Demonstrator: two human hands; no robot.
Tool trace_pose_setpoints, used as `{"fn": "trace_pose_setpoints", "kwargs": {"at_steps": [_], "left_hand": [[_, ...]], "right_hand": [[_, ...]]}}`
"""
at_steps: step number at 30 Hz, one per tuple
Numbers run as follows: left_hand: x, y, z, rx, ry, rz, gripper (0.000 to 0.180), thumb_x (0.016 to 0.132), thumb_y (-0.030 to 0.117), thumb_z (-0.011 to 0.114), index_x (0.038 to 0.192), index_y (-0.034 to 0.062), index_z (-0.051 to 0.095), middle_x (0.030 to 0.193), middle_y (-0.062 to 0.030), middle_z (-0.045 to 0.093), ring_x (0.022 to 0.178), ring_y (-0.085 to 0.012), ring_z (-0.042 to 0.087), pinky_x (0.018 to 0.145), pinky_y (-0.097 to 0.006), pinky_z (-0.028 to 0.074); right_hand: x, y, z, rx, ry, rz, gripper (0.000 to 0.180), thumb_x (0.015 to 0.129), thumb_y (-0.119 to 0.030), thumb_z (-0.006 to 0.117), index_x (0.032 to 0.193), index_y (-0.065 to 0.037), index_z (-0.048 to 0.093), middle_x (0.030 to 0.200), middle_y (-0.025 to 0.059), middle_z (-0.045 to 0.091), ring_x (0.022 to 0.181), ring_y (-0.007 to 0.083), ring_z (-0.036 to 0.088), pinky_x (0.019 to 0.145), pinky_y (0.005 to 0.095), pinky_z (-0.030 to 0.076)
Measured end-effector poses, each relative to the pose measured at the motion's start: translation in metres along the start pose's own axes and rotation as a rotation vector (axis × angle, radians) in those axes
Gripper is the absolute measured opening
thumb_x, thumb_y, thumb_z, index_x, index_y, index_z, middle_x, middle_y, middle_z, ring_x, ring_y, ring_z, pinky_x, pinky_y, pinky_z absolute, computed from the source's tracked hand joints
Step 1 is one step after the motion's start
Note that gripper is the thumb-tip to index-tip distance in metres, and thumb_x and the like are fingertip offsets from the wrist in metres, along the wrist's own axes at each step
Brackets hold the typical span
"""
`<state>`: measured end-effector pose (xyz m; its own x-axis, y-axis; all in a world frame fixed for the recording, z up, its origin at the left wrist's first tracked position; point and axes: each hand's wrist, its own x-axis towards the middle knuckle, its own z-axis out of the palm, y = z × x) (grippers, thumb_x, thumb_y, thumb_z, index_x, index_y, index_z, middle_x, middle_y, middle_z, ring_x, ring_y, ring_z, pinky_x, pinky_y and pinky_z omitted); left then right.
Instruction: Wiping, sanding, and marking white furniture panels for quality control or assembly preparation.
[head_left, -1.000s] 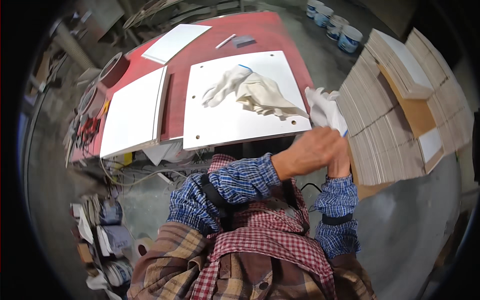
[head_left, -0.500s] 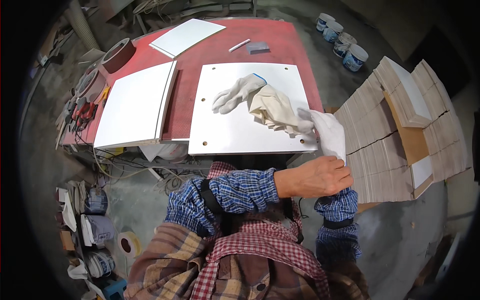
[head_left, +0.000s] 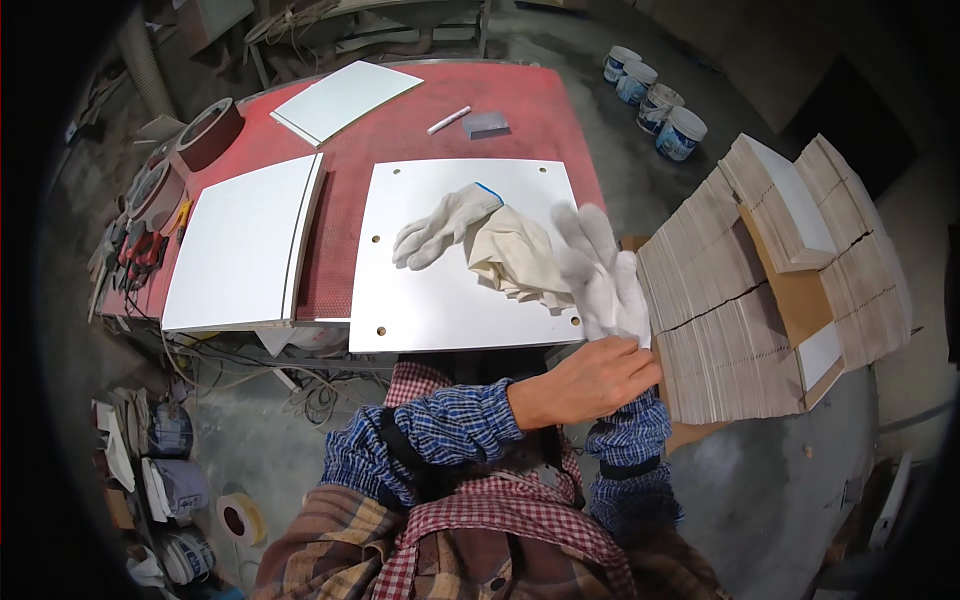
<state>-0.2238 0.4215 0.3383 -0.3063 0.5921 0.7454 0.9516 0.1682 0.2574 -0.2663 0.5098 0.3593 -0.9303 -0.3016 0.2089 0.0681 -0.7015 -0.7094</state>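
Note:
My bare left hand [head_left: 588,382] reaches across my body and pinches the cuff of the white glove [head_left: 618,325] worn on my right hand. That gloved right hand [head_left: 603,270] points away from me, fingers raised and apart, holding nothing. Beside its fingertips, a crumpled cream cloth [head_left: 512,255] lies on a white panel [head_left: 440,305] with holes near its edges. Another white glove [head_left: 445,225], with a blue-edged cuff, rests flat against the cloth.
Stacked white panels [head_left: 240,240] sit left on the red table [head_left: 400,130]. Further back lie another panel [head_left: 345,100], a marker [head_left: 448,120] and a grey block [head_left: 485,125]. Tall board stacks [head_left: 710,320] stand close on my right; several buckets [head_left: 680,135] are beyond.
My gloved right fingers have straightened and spread upward. My left hand still grips the cuff. The view has shifted, so the table sits lower and further left.

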Motion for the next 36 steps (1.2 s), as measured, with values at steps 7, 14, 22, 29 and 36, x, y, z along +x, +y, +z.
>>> {"fn": "trace_pose_setpoints", "kwargs": {"at_steps": [7, 14, 22, 29, 36], "left_hand": [[0.000, -0.003, -0.001, -0.020, -0.043, 0.013, 0.023, 0.074, 0.009, 0.063, 0.096, 0.0025, 0.059, 0.093, -0.0094, 0.056, 0.087, -0.0270, 0.057, 0.079, -0.036, 0.050], [-0.016, -0.030, -0.030, -0.270, 0.534, -0.680, 0.027, 0.090, 0.006, 0.074, 0.109, -0.0010, 0.056, 0.090, -0.0079, 0.061, 0.081, -0.0167, 0.062, 0.073, -0.030, 0.051], [-0.037, -0.085, -0.054, -0.874, 0.641, -1.022, 0.017, 0.095, 0.016, 0.073, 0.100, 0.0010, 0.067, 0.086, -0.0030, 0.068, 0.077, -0.0093, 0.061, 0.072, -0.025, 0.049], [-0.055, -0.078, -0.035, -1.020, 0.714, -1.102, 0.020, 0.102, 0.019, 0.063, 0.107, 0.0002, 0.061, 0.092, -0.0057, 0.067, 0.082, -0.0128, 0.064, 0.077, -0.028, 0.054], [-0.077, -0.024, -0.003, -1.024, -0.027, -1.028, 0.031, 0.101, 0.026, 0.067, 0.114, -0.0022, 0.062, 0.103, -0.0062, 0.068, 0.096, -0.0151, 0.066, 0.088, -0.029, 0.053]], "right_hand": [[0.012, 0.005, 0.000, 0.037, -0.150, -0.141, 0.081, 0.106, -0.060, 0.033, 0.163, -0.006, 0.015, 0.169, 0.0140, 0.017, 0.151, 0.0363, 0.028, 0.123, 0.0442, 0.027], [0.006, 0.000, -0.001, 0.019, -0.174, -0.185, 0.094, 0.098, -0.074, 0.031, 0.164, -0.010, 0.013, 0.171, 0.0110, 0.011, 0.155, 0.0382, 0.016, 0.127, 0.0465, 0.009], [0.000, 0.004, 0.001, -0.013, -0.224, -0.123, 0.087, 0.101, -0.071, 0.027, 0.163, -0.010, 0.020, 0.171, 0.0101, 0.016, 0.155, 0.0337, 0.016, 0.125, 0.0510, 0.014], [0.005, 0.013, 0.016, 0.384, -0.161, -0.215, 0.093, 0.095, -0.080, 0.028, 0.165, -0.019, 0.018, 0.171, 0.0099, 0.014, 0.155, 0.0363, 0.016, 0.125, 0.0534, 0.016], [0.007, 0.013, 0.000, 0.500, -0.053, -0.117, 0.101, 0.089, -0.085, 0.030, 0.165, -0.020, 0.016, 0.171, 0.0122, 0.013, 0.155, 0.0365, 0.016, 0.124, 0.0526, 0.016]]}}
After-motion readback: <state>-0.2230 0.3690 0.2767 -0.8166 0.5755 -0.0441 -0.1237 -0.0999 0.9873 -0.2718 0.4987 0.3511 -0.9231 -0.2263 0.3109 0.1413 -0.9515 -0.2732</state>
